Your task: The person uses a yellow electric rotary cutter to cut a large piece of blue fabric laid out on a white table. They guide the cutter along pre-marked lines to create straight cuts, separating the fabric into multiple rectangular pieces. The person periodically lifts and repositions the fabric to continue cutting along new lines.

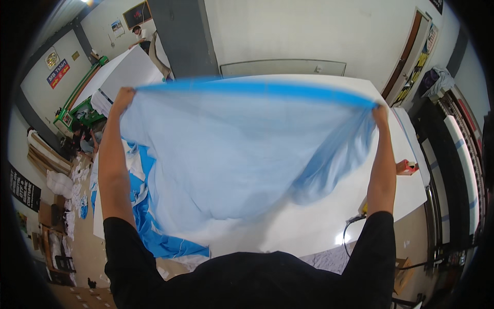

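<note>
My left hand (125, 95) and right hand (380, 114) clamp opposite ends of a wide pale-blue fabric sheet (231, 149) above the white bench (309, 226).

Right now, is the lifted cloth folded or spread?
Spread: the cloth stretches wide between the left hand and right hand, though its right side bunches.

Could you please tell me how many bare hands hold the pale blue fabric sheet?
2: the left grip at the upper left of the pale blue fabric sheet, and the right grip at its upper right.
</note>
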{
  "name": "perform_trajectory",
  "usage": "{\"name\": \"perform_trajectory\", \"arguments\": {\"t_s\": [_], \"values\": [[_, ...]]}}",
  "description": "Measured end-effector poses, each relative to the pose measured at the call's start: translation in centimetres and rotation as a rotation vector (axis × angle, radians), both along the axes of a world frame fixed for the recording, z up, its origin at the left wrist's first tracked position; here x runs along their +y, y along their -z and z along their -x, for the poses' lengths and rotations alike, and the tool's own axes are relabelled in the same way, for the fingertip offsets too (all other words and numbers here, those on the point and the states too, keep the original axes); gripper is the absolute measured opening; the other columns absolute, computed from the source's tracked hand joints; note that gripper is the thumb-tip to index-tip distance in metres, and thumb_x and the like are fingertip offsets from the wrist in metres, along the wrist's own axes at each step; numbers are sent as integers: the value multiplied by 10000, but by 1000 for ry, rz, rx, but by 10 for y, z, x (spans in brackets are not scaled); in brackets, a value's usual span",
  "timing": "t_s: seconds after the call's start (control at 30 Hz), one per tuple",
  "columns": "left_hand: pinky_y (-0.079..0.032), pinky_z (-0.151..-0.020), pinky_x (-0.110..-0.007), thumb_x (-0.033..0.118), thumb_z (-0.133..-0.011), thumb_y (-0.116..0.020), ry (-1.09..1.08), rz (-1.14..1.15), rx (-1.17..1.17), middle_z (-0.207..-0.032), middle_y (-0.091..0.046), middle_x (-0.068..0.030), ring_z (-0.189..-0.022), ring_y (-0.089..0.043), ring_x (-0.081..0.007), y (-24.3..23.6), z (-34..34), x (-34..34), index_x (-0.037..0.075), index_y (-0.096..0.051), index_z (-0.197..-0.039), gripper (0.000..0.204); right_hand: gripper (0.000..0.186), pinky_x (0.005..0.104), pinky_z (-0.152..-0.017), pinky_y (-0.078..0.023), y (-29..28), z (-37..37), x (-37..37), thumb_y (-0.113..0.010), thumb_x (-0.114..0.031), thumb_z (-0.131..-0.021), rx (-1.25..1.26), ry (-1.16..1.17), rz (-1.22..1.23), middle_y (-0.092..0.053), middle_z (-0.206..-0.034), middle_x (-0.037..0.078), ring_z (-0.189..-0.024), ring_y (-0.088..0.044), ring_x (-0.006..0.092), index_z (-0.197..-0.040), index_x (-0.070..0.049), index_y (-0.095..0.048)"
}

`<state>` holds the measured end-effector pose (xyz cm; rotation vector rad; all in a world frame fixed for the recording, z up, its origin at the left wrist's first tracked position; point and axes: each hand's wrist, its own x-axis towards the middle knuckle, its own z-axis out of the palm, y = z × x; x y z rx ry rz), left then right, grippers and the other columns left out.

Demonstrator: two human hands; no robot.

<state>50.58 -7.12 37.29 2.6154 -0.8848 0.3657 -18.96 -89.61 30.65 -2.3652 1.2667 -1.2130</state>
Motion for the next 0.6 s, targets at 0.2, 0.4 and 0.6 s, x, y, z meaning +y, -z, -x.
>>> {"name": "perform_trajectory", "arguments": {"t_s": [0.2, 0.4, 0.6], "values": [[-478, -1027, -418, 305, -995, -565, -130, 598, -411, -1260, -680, -266, -1170, -654, -388, -137, -2, -38, -21, -641, -1336, 478, 327, 481, -837, -558, -146, -83, 25, -601, -148, -857, -95, -5, 322, -721, -1024, 255, -992, -703, 444, -1161, -117, -717], [-485, -985, -385, 272, -1032, -573, -87, 634, -584, -1201, -690, -211, -1124, -657, -359, -103, 44, -37, -9, -653, -1311, 404, 316, 448, -778, -546, -164, 1, 38, -587, 3, -846, -204, -44, 632, -732, -955, 206, -893, -734, 364, -1139, -47, -693], [-484, -956, -453, 26, -966, -610, 157, 355, -591, -1111, -667, -206, -1064, -632, -392, 117, 144, 35, -27, -676, -1214, 262, 303, 401, -836, -463, 13, 102, 72, -657, 34, -786, 97, -63, 626, -690, -923, 120, -891, -660, 302, -1067, -52, -729]]}}
